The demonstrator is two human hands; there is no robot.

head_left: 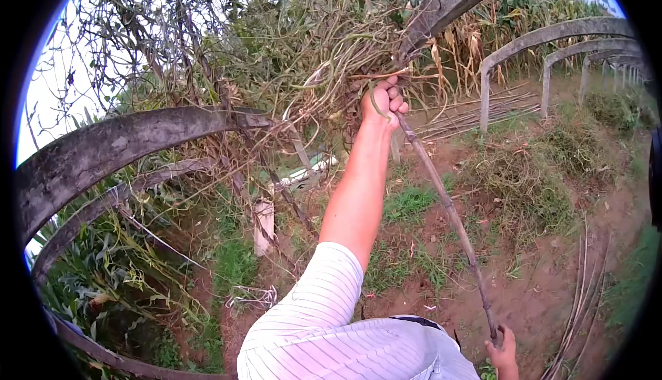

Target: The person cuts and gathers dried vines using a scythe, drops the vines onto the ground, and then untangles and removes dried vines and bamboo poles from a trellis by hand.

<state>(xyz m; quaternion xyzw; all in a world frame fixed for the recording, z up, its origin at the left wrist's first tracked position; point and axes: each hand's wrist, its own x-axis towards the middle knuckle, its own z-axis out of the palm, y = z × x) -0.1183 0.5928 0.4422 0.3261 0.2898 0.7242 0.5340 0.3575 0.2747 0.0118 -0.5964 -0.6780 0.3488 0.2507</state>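
My left hand (385, 101) is stretched out ahead at the edge of a tangle of dry vines (338, 80). Its fingers are wrapped round the upper part of a long brown wooden pole (449, 207), and some vine stems cross the hand. Down at the lower right, my right hand (503, 349) grips the pole near its lower end. The pole slants between the two hands, over bare soil. Vines hide where its upper tip ends.
Weathered concrete arches (131, 135) carry the vines on the left; another arch (455, 1) passes overhead. More arches (552, 35) recede at right. Long sticks (476, 114) and a heap of pulled vines (520, 180) lie on the ground. Corn plants (103, 290) stand at left.
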